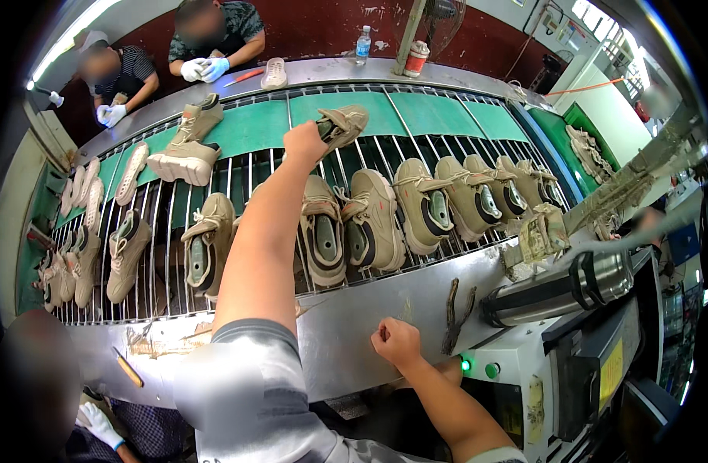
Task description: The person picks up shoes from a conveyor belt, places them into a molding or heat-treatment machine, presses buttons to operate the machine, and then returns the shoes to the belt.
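Observation:
My left hand (304,143) reaches far across the conveyor, its fingers closed on a beige lace-up shoe (348,126) above a green mat (359,106). My right hand (398,341) is curled into a loose fist over the bare metal ledge (334,332), with nothing visible in it. Between the two hands, beige shoes with dark collars stand on the metal rods, among them one shoe (323,231) beside my left forearm and another shoe (374,220) to its right. My left forearm partly hides the row behind it.
Right of my right hand lie dark pliers (456,316) and a steel thermos (562,287). Shoe soles (131,174) and a stacked pair of shoes (188,143) sit at left. Gloved co-workers (215,46) are across the line; another gloved hand (99,426) is lower left, near an orange-handled tool (128,368).

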Demonstrator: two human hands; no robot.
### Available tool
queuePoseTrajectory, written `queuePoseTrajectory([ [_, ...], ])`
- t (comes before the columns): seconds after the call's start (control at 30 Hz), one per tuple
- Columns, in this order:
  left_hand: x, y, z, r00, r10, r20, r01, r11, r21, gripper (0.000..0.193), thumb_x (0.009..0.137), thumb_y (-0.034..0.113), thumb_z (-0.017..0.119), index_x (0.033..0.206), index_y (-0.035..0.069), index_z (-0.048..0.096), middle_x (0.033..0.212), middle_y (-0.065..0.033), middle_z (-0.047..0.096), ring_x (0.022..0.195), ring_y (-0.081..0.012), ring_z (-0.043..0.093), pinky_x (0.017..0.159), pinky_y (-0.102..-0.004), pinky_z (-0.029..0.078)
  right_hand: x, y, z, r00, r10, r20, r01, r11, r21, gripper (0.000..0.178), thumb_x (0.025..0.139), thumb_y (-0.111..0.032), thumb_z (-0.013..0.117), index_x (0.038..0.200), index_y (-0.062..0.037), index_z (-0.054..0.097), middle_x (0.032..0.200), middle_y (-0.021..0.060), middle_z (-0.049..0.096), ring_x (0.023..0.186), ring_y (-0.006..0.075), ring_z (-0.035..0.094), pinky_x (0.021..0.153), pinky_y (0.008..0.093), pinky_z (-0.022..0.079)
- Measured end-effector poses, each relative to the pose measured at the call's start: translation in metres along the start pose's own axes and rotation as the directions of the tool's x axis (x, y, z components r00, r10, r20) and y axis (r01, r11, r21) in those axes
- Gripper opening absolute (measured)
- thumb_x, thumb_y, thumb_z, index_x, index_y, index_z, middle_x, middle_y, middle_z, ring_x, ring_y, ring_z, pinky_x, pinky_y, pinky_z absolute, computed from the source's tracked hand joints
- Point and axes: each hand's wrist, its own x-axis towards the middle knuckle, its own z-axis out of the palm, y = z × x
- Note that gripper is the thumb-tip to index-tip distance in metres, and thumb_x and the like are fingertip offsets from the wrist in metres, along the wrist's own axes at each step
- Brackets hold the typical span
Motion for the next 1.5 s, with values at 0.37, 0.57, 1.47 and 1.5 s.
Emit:
queuePoseTrajectory([
  [0.37,-0.229,0.018,-0.164,1.000,0.002,-0.024,-0.017,0.762,-0.647,0.061,0.058,0.030,0.085,0.106,-0.003,0.065,0.094,-0.0164,0.069,0.085,-0.0228,0.067,0.076,-0.0348,0.052,-0.006,0.032,0.008,0.867,0.391,0.310,-0.485,0.515,0.706,0.045,0.077,-0.026,0.069,0.117,-0.0113,0.055,0.091,0.0099,0.065,0.080,0.0221,0.063,0.069,0.0354,0.049],
  [0.57,-0.422,0.002,-0.187,0.912,0.065,0.405,0.382,0.224,-0.897,0.042,0.068,0.008,0.077,0.105,-0.005,0.064,0.096,-0.0095,0.068,0.085,-0.0162,0.063,0.080,-0.0308,0.050,-0.039,-0.059,-0.040,0.949,0.117,0.291,-0.306,0.134,0.943,0.082,0.079,-0.027,0.071,0.144,-0.0079,0.025,0.131,0.0145,0.048,0.119,0.0243,0.047,0.100,0.0365,0.037],
  [1.47,-0.689,0.221,-0.040,0.305,0.877,0.372,-0.080,0.413,-0.907,0.012,0.081,0.009,0.066,0.089,0.000,0.068,0.074,-0.0092,0.067,0.065,-0.0136,0.063,0.061,-0.0258,0.049,-0.572,0.053,-0.583,0.009,0.506,-0.863,-0.561,0.716,0.415,0.094,0.064,-0.014,0.076,0.145,-0.0037,0.030,0.136,0.0168,0.047,0.117,0.0247,0.051,0.096,0.0320,0.042],
  [1.5,-0.690,0.226,-0.041,0.322,0.874,0.364,-0.089,0.410,-0.908,0.012,0.081,0.010,0.066,0.088,0.000,0.068,0.072,-0.0106,0.067,0.063,-0.0153,0.063,0.059,-0.0268,0.049,-0.579,0.072,-0.602,0.002,0.480,-0.877,-0.673,0.649,0.354,0.094,0.063,-0.018,0.077,0.144,-0.0037,0.032,0.135,0.0172,0.048,0.118,0.0251,0.051,0.097,0.0323,0.042],
])
